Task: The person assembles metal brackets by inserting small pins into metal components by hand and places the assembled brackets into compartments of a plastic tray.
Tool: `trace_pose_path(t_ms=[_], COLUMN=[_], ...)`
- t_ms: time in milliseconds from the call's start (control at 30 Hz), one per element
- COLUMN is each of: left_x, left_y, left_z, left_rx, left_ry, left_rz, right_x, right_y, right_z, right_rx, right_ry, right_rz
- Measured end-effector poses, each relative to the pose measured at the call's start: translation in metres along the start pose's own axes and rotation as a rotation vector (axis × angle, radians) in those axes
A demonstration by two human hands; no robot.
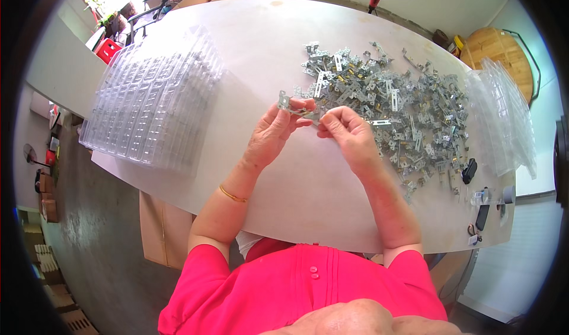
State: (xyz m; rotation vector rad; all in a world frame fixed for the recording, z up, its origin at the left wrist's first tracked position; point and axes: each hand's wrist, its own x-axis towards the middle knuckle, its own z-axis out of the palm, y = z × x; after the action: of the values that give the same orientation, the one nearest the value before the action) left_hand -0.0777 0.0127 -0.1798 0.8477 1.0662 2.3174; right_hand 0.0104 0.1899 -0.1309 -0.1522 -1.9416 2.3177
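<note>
Over the middle of the table, my left hand [271, 135] holds a small metal bracket [284, 100] between thumb and fingers. The bracket is a silvery stamped piece with holes. Close beside it, my right hand [348, 132] pinches the other end of the piece, or a second part against it; I cannot tell which. Just beyond and to the right of my hands spreads a large heap of metal brackets [396, 98], mostly silver with some brass-coloured bits. A few pieces lie right behind my fingers.
Stacked clear plastic trays [154, 98] fill the table's left side. More clear trays [502, 116] lean at the right edge. A black phone-like object [482, 218] and small items lie at the near right. The pale table [296, 199] curves around me. A cardboard box [163, 228] sits below its edge.
</note>
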Motion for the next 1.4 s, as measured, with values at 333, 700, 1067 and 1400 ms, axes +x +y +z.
trace_pose_path(t_ms=[333, 700, 1067, 1400], left_x=[-0.006, -0.009, -0.011, -0.011], left_y=[0.004, 0.005, 0.0, -0.001], left_z=[0.005, 0.009, 0.012, 0.014], left_rx=[0.055, 0.385, 0.72, 0.951], left_ry=[0.051, 0.076, 0.035, -0.081], left_rz=[-0.246, -0.279, -0.1, 0.082], right_x=[-0.012, -0.017, -0.019, -0.017], right_y=[-0.002, -0.009, -0.013, -0.006], right_z=[0.01, 0.015, 0.02, 0.019], right_rx=[-0.498, -0.635, -0.69, -0.77], right_ry=[0.098, 0.101, 0.121, 0.136], right_rz=[-0.247, -0.251, -0.241, -0.489])
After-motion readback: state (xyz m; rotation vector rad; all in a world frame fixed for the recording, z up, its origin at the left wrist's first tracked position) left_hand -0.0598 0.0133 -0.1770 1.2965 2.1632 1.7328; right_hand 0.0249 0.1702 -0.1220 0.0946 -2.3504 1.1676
